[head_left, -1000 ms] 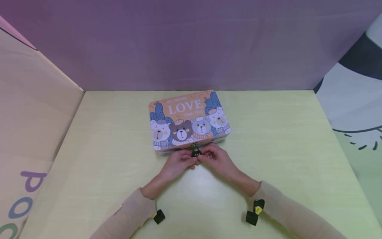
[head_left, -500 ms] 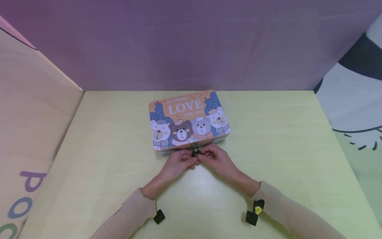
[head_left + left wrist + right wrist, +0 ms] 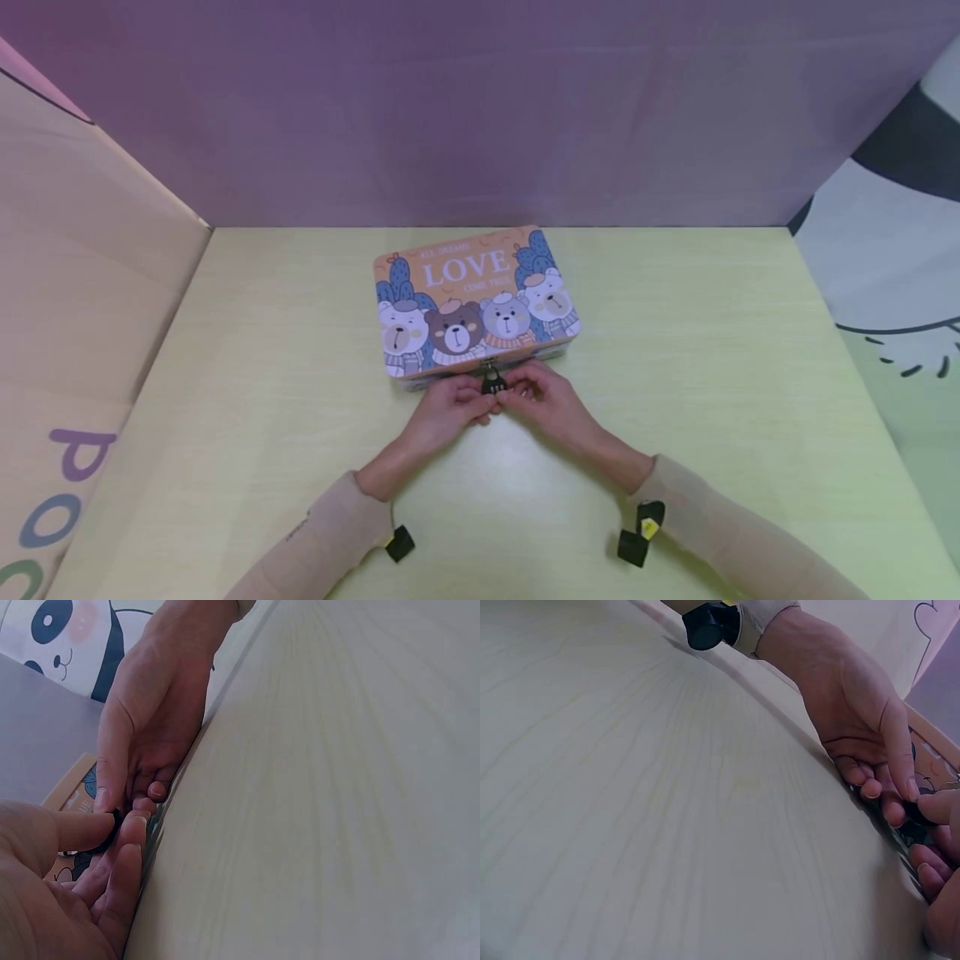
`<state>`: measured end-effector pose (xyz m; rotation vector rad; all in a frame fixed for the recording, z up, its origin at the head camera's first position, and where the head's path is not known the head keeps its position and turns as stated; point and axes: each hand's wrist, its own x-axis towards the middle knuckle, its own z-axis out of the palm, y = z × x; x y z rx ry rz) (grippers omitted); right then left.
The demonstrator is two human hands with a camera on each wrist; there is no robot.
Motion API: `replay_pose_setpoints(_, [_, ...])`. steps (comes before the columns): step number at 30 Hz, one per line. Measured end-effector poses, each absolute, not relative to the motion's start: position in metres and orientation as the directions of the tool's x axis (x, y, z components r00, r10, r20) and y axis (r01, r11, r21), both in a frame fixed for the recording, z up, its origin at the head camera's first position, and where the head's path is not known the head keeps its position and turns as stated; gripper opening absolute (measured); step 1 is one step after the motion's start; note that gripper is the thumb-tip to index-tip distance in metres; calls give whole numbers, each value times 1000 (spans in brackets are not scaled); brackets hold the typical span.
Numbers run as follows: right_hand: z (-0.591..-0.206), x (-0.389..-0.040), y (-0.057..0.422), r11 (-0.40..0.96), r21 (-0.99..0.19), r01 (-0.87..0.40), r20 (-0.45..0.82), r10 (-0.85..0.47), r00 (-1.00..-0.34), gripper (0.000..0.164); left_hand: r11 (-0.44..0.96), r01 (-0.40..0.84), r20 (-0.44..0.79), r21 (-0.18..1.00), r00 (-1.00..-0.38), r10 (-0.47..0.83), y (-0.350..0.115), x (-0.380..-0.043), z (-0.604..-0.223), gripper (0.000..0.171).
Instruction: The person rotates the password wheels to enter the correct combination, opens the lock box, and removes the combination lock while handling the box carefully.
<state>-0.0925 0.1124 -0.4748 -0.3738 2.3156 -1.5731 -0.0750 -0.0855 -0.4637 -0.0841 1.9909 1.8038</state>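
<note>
Black padlock sits at the front clasp of the bear-printed tin box, and from my remote screen I see the left hand and the right hand both pinching it. Only my head view gives me the whole lid, with LOVE across it, and the pale marks on the lock's face; my wrist views show just a dark sliver at the thumb tips. My left wrist view adds a panda print; my right one shows the left hand's smaller fingers curled. I can't tell whether the shackle is latched.
</note>
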Motion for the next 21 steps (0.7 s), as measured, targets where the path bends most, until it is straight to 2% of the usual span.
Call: replay_pose_setpoints(21, [-475,-92,112,368,-929,-40,-110,-377,-920,17,158,-331,-363,930,-897,253,-86,-75,-463,22])
